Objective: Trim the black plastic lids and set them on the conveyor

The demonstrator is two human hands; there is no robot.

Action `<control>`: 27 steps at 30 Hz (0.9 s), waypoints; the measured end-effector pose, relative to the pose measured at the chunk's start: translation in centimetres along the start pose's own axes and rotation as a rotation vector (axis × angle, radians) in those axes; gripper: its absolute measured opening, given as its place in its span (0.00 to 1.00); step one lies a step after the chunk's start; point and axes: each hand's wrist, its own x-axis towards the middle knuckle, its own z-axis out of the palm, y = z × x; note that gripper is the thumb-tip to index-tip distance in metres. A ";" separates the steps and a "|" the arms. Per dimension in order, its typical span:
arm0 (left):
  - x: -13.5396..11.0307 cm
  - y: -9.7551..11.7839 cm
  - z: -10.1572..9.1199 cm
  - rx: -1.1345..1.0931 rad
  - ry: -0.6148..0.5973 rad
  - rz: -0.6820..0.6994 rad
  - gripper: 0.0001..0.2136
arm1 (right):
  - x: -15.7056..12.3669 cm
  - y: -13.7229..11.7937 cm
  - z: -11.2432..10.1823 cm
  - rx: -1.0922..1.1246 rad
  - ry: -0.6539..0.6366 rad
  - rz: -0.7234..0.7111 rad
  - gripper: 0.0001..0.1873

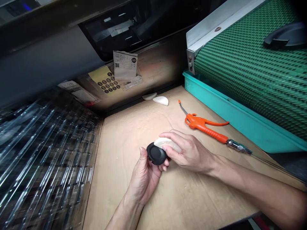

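My left hand [144,177] grips a round black plastic cap [156,154] between thumb and fingers, just above the cardboard-covered bench [134,134]. My right hand [185,150] is closed on a white half-round pad [165,142] and presses it against the cap's upper right edge. Both hands meet near the middle of the bench.
An orange air blow gun [206,126] lies to the right of my hands. Two white half-round pieces [160,100] rest at the bench's back edge. A green conveyor belt [251,70] with a black part [285,35] on it rises at right. Clear plastic trays [43,153] are stacked at left.
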 end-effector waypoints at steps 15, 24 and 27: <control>-0.2 0.4 0.1 -0.039 0.147 0.108 0.24 | -1.1 -0.9 0.0 0.126 -0.107 -0.126 0.16; -0.3 0.2 0.1 -0.018 0.159 0.109 0.23 | -1.2 -0.6 -0.2 0.033 -0.098 -0.116 0.17; -0.2 0.2 0.0 -0.024 0.165 0.117 0.23 | -1.2 -0.8 -0.1 0.050 -0.109 -0.115 0.16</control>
